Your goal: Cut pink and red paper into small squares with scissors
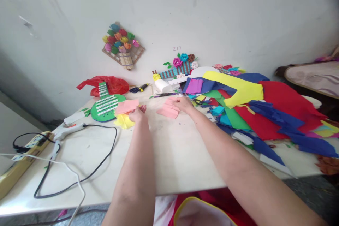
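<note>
My left hand (137, 113) pinches a flat piece of pink paper (126, 107) between thumb and fingers, above a crumpled yellow paper (124, 121). To the right, my right hand (184, 105) is closed on the edge of more pink paper (168, 110), which lies on the table and looks folded or layered. Left of my left hand is a green instrument-shaped craft (108, 107) with white strips across it. My right fingertips are partly hidden by the hand itself.
A glue gun (69, 131) with a looping black cord and a power strip (25, 162) occupy the table's left. Coloured paper sheets (286, 106) pile up at right. At the back are pliers (140, 88), pens (166, 94), a white roll (162, 85) and a red plastic bag (116, 84).
</note>
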Action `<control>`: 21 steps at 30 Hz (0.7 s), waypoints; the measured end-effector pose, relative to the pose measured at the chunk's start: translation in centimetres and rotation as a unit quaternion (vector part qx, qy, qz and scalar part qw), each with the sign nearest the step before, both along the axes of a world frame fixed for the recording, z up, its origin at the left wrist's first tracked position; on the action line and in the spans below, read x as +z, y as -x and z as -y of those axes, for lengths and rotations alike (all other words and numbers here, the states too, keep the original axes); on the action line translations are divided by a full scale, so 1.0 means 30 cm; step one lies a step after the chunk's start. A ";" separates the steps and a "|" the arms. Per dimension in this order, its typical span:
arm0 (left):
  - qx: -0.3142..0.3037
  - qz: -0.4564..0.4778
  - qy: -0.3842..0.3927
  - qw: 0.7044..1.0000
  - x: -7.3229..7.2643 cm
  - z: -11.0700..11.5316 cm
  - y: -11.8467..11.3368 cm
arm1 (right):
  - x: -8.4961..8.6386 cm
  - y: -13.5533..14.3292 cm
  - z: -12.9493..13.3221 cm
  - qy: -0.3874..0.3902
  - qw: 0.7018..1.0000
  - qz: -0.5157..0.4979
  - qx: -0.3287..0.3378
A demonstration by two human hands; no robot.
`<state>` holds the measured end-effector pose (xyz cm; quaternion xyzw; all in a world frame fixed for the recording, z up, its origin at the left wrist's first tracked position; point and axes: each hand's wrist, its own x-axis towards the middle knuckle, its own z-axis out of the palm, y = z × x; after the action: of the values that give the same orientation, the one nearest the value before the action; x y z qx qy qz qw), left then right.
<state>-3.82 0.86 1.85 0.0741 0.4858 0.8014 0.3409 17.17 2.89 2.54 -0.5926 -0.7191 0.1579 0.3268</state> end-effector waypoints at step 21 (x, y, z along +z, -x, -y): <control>-0.445 -0.141 0.069 0.882 -0.001 0.020 -0.143 | 0.002 0.100 0.059 -0.135 0.980 0.017 0.146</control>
<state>0.46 0.25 1.82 0.3711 0.4988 0.5108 0.5937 14.17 1.13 2.61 -0.4340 -0.8183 0.0957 0.3647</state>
